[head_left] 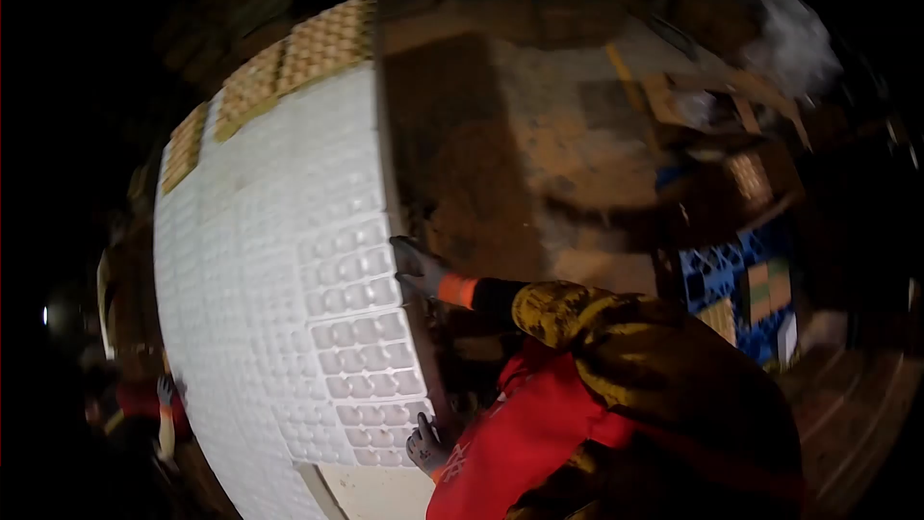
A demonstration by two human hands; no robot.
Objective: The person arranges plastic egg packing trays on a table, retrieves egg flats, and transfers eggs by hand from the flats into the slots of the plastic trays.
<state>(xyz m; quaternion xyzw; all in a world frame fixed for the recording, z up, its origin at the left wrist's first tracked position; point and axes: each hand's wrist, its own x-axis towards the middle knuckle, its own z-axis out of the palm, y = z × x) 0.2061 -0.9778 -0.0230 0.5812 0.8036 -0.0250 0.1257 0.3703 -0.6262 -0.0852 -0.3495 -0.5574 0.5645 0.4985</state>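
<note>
Mostly dark at its margins, the room shows a lit brown-and-grey floor (pixel 563 116) with a yellow line (pixel 618 63) across it. A long work surface (pixel 380 491) runs up the left half, its pale top bare at the near end. White moulded trays (pixel 356 300) with rounded hollows cover the rest, reaching the edge beside the person. At the right stand a blue crate-like stack (pixel 698 277) and cardboard boxes (pixel 760 87), with crumpled clear plastic (pixel 789 43) behind. Tan moulded trays (pixel 332 37) lie along the far end. Across the surface, a co-worker's gloved hand (pixel 166 389) is at the opposite edge. The person's right hand (pixel 416 268), gloved, lies at the near edge against the white trays; whether its fingers grip cannot be told. The left hand (pixel 423 443) rests on the nearest trays, its fingers partly bent, their grip unclear.
</note>
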